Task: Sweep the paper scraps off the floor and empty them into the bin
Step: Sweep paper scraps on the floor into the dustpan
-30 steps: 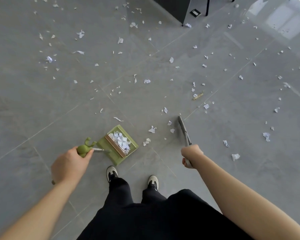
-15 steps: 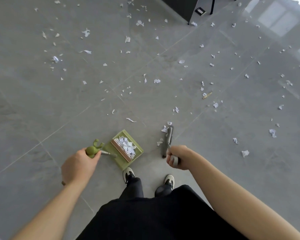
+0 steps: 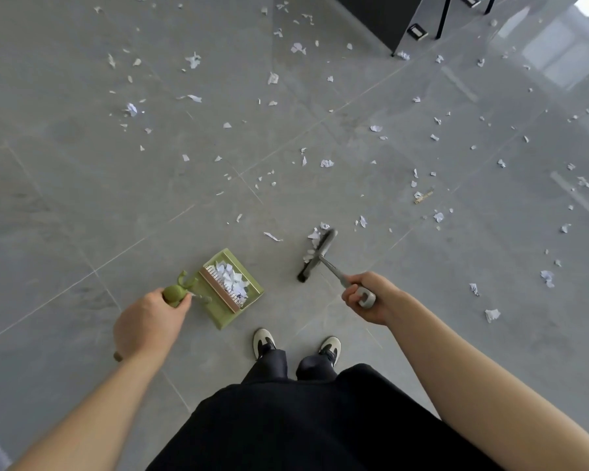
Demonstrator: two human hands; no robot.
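My left hand [image 3: 148, 326] grips the green handle of a long-handled green dustpan [image 3: 221, 311] that sits on the grey floor just ahead of my left shoe. White paper scraps [image 3: 232, 280] lie piled inside the pan behind its comb. My right hand [image 3: 368, 297] grips the grey handle of a broom whose grey head [image 3: 317, 254] rests on the floor to the right of the pan. A few scraps [image 3: 312, 244] lie against the head's left side. Many more scraps [image 3: 327, 163] are scattered over the floor farther out. No bin is in view.
A dark cabinet [image 3: 381, 18] with thin black legs stands at the top right, with scraps around its base. A small wooden stick [image 3: 424, 198] lies among the scraps to the right. My two shoes [image 3: 296, 346] stand just behind the dustpan and broom.
The broom head has swung left and in toward the dustpan, pushing a few scraps with it. My right hand has drawn back and now shows the handle's end. The dustpan has stayed put.
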